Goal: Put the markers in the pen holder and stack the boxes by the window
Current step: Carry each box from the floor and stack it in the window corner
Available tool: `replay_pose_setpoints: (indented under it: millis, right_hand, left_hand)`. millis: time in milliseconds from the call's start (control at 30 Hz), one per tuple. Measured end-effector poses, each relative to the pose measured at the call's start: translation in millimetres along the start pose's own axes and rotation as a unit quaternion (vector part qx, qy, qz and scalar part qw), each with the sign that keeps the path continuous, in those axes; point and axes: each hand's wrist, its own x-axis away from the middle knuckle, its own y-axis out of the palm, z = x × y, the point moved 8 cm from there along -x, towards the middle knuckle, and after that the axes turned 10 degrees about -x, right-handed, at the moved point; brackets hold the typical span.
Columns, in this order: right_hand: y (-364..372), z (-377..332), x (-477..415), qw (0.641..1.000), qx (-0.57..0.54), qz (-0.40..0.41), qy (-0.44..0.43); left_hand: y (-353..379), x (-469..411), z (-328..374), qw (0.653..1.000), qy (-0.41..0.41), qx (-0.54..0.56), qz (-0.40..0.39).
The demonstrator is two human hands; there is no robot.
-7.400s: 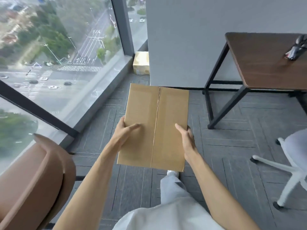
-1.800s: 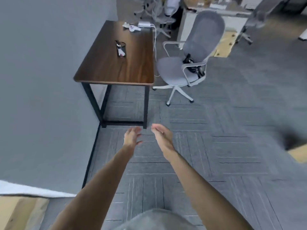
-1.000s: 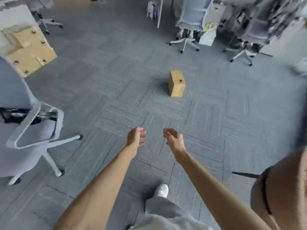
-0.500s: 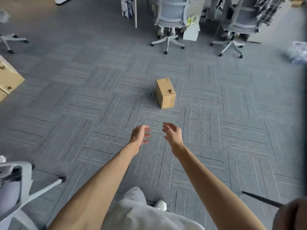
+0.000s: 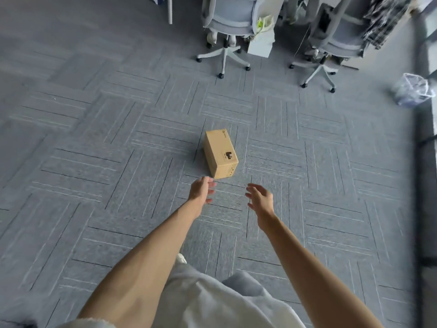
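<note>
A small brown cardboard box (image 5: 221, 153) with a dark printed mark on its top lies on the grey carpet in the middle of the view. My left hand (image 5: 201, 190) reaches out just below the box's near corner, fingers apart and holding nothing. My right hand (image 5: 260, 198) is stretched forward a little to the right of it, also spread and without anything in it. Neither hand touches the box. No markers, pen holder or window are in sight.
Two grey office chairs (image 5: 227, 27) (image 5: 335, 39) on wheels stand at the back, with a white bag (image 5: 261, 41) on the floor between them. A mesh waste bin with a plastic liner (image 5: 413, 89) sits at the right. A dark vertical edge (image 5: 423, 162) runs down the right side.
I carried a larger box by the window, then turned away with hands free. Over the last second the small box has come closer and both hands have spread further apart.
</note>
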Motion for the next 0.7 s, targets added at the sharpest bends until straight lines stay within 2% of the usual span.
replay_pose_setpoints:
  millis: [200,367,500,700]
  right_hand:
    - [22.6,-46.1,-115.3,0.999,-0.017,0.003,0.035]
    - [53.6,-58.0,-254.2,0.996,0.007,-0.047,0.077]
    - [79.7,-43.3,-380.9,0.987,0.041,-0.099,0.122]
    - [72.7,-19.8,-544.4,0.981,0.083,-0.068,0.161]
  left_hand:
    - [14.6,-99.5,67.6,0.999,-0.031,-0.028,0.009]
    - [43.1,-193.6,105.0,0.997,-0.05,-0.048,0.041]
    - [63.9,-285.6,106.6,0.99,-0.101,-0.038,0.092]
    - [107.0,-415.0,83.4,0.977,-0.18,-0.021,0.11]
